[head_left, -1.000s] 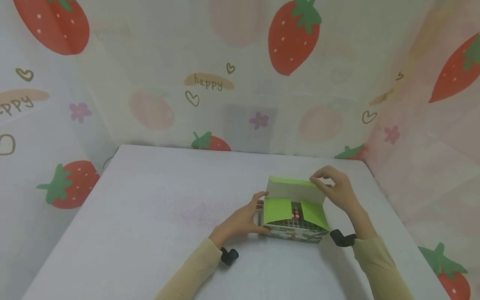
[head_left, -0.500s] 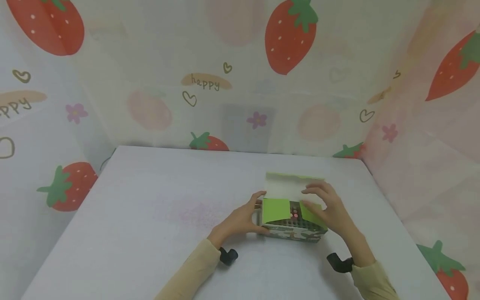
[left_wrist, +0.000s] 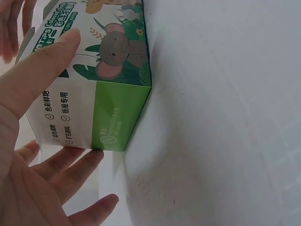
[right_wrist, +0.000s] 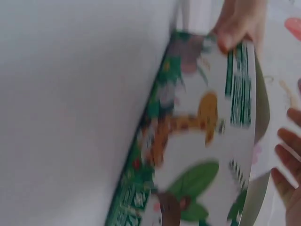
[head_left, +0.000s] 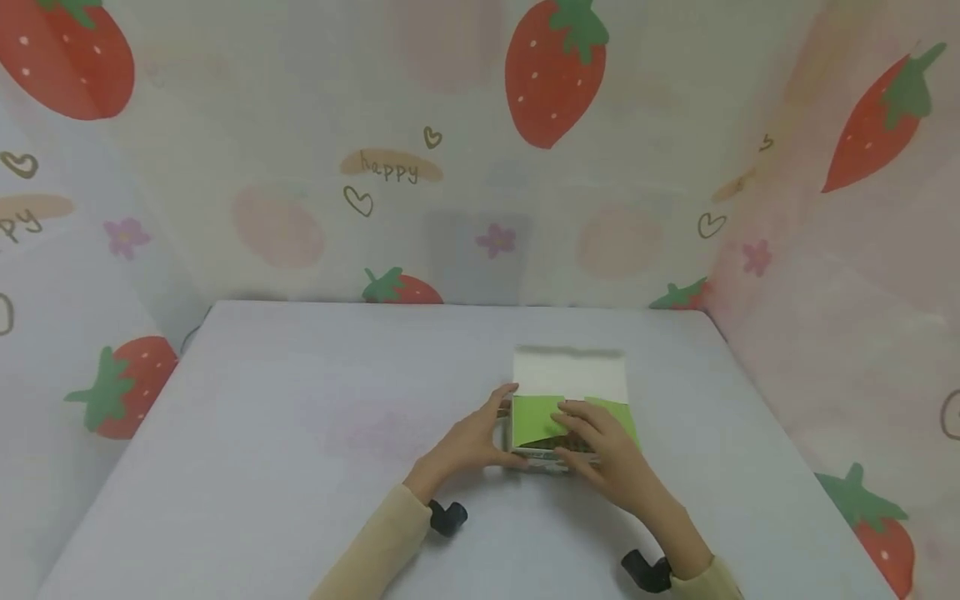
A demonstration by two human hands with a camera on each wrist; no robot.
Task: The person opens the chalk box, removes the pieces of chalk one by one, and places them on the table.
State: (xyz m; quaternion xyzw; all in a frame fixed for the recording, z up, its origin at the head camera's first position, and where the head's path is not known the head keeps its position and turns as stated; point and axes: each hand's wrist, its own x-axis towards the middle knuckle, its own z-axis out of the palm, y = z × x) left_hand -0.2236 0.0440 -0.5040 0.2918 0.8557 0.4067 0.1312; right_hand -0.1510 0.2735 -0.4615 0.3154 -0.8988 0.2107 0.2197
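A printed cardboard chalk box (head_left: pixel 534 421) rests on the right part of the table, its white-lined lid (head_left: pixel 570 371) standing up at the back. Green inner flaps partly cover the dark-looking contents. My left hand (head_left: pixel 467 440) grips the box's left end, thumb on the front face and fingers round the side, as the left wrist view also shows. Over the front right of the open top is my right hand (head_left: pixel 617 465), fingers spread and slightly bent, hiding part of the opening. In the right wrist view its fingers (right_wrist: pixel 292 157) appear apart from the box front, which has a giraffe print.
A white table (head_left: pixel 300 467) stretches out around the box. Strawberry-print sheets (head_left: pixel 555 75) hang behind it and at both sides. Dark wrist cameras (head_left: pixel 448 518) sit at both wrists.
My right hand has left the lid's upper edge and come down, forward and left over the box opening. The lid leans further back; my left hand keeps its grip.
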